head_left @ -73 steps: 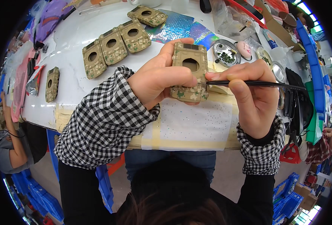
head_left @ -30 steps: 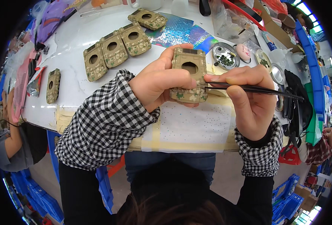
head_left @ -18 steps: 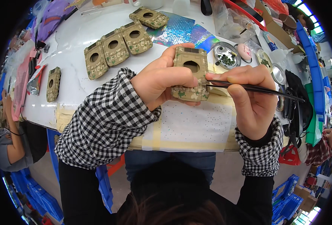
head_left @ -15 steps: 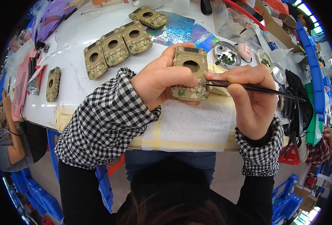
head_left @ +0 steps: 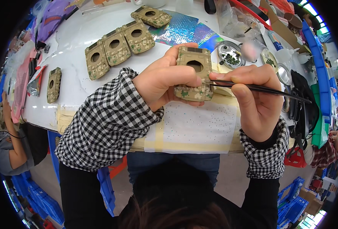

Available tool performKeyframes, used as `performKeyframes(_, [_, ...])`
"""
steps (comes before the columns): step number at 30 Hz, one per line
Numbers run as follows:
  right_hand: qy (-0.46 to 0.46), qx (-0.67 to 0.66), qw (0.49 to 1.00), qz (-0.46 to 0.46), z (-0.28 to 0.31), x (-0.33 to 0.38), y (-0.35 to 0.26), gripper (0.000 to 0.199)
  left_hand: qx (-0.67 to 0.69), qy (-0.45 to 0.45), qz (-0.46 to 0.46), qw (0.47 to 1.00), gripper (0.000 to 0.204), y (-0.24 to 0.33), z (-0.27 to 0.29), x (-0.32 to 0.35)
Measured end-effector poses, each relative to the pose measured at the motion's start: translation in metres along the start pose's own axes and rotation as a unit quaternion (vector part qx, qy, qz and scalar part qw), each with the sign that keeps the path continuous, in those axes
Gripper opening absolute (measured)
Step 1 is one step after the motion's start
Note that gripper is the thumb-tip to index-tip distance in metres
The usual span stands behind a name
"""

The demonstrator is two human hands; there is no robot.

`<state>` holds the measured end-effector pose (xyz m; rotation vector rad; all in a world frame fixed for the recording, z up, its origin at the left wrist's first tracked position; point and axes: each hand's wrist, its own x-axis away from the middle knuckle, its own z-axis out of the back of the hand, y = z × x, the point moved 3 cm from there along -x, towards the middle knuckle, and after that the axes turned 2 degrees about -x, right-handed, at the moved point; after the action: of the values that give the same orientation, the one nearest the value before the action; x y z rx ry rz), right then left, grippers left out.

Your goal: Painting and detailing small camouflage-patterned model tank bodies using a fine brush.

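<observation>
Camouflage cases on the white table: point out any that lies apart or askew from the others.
Three camouflage cases lie in a neat row. A fourth case lies apart beyond them, turned at another angle, and a fifth case lies alone near the table's left edge. No damage shows. The left hand holds a sixth case.

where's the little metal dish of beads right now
In the head view the metal dish sits on the white table, upper right, just beyond the right hand, beside the iridescent sheet.

Bright even light, sharp centre, fisheye bending, black rim.
</observation>
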<state>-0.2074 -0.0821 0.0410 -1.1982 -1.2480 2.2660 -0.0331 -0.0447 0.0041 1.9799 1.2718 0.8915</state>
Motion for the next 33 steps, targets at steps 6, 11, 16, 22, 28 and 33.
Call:
performKeyframes(6, [-0.021, -0.07, 0.997, -0.029, 0.0, -0.002, 0.0, 0.016, -0.038, 0.026, -0.011, 0.999, 0.07, -0.002, -0.004, 0.004])
performKeyframes(11, [0.002, -0.121, 0.992, -0.027, 0.0, -0.002, 0.0, 0.011, 0.0, 0.028, -0.006, 1.0, 0.064, -0.001, -0.004, 0.004])
performKeyframes(16, [-0.004, -0.082, 0.996, -0.024, 0.001, -0.002, 0.001, 0.015, 0.002, 0.031, -0.005, 0.999, 0.063, -0.001, -0.004, 0.004])
performKeyframes(22, [0.012, -0.058, 0.998, -0.012, 0.006, -0.001, 0.0, 0.018, 0.009, 0.019, -0.003, 1.0, 0.064, 0.0, 0.0, 0.003])
performKeyframes(28, [0.064, -0.074, 0.995, -0.003, 0.01, -0.002, 0.005, 0.016, 0.008, 0.028, -0.009, 1.0, 0.063, 0.0, 0.0, 0.002])
performKeyframes(33, [0.109, 0.007, 0.994, 0.023, 0.023, -0.004, 0.009, 0.013, -0.014, 0.026, -0.043, 0.999, 0.061, 0.005, 0.009, -0.002])
